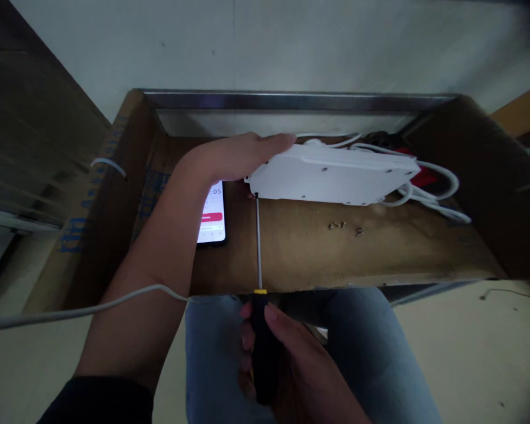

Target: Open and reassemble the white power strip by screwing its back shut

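Note:
A flat white plastic case (331,176) with dark screw holes is tilted up over the cardboard surface. Gripping its left end from above is my left hand (247,154), thumb along the top edge and the other fingers hidden behind. My right hand (287,353) is wrapped round the black and yellow handle of a screwdriver (259,253). The shaft points away from me, and its tip meets the case's lower left corner. Several small screws (338,225) lie loose on the cardboard to the right of the shaft.
A lit phone (212,215) lies left of the case, partly behind my left forearm. White cables (433,188) coil at the right, by a red item (419,176). Cardboard walls (477,176) rise at both sides. A white cord (92,309) crosses at the front left.

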Motion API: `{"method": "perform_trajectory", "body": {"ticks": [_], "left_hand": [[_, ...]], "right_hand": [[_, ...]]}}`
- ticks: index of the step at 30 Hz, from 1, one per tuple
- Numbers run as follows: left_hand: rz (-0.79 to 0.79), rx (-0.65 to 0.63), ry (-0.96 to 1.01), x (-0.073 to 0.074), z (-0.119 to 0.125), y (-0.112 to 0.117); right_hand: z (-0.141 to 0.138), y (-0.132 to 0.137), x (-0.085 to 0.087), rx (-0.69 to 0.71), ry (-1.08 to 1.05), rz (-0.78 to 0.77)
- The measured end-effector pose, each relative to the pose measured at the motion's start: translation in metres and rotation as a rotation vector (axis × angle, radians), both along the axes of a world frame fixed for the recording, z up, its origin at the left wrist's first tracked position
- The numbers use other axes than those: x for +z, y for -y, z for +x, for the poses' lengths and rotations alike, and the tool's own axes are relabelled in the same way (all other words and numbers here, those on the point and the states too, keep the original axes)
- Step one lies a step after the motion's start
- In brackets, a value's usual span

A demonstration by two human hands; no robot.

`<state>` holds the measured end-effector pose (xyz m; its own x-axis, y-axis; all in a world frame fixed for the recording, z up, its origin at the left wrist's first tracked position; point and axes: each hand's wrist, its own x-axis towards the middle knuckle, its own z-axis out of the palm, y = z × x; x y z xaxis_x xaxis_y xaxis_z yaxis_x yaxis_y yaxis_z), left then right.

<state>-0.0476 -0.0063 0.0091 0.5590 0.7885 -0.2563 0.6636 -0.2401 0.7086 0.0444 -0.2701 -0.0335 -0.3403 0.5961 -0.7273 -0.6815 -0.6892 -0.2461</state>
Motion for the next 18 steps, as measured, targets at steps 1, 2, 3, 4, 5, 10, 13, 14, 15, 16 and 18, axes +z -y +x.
{"method": "perform_trajectory", "body": {"ticks": [1,2,3,4,5,10,13,14,15,16,18], "left_hand": [[-0.001,-0.001,-0.003,0.0,0.0,0.0],[-0.002,0.004,-0.002,0.0,0.0,0.0],[-0.009,0.009,-0.001,0.0,0.0,0.0],[-0.017,0.014,0.003,-0.001,-0.001,-0.001],[-0.023,0.021,0.01,-0.001,-0.001,-0.001],[-0.021,0.04,0.033,-0.001,0.001,0.0],[-0.017,0.031,0.011,0.0,0.0,0.001],[-0.011,0.021,0.013,0.0,0.0,0.001],[-0.015,-0.001,0.019,0.001,-0.001,0.001],[-0.024,-0.026,0.03,0.001,-0.002,0.001],[-0.039,-0.078,0.056,0.001,-0.004,0.001]], "right_hand": [[0.0,0.0,0.001,0.001,0.002,-0.002],[0.001,-0.001,0.001,0.004,0.003,0.0],[0.001,-0.001,0.002,0.011,0.003,0.004],[0.001,0.0,0.002,0.018,0.0,0.007],[0.002,0.0,0.002,0.026,-0.003,0.009],[0.002,0.0,0.002,0.044,-0.026,-0.005],[0.001,0.0,0.0,0.04,-0.03,0.002],[0.002,0.001,-0.002,0.042,-0.025,0.009],[0.003,0.003,-0.004,0.047,-0.016,0.014],[0.005,0.007,-0.006,0.058,0.004,0.017],[0.012,0.018,-0.009,0.096,0.093,0.023]]}}
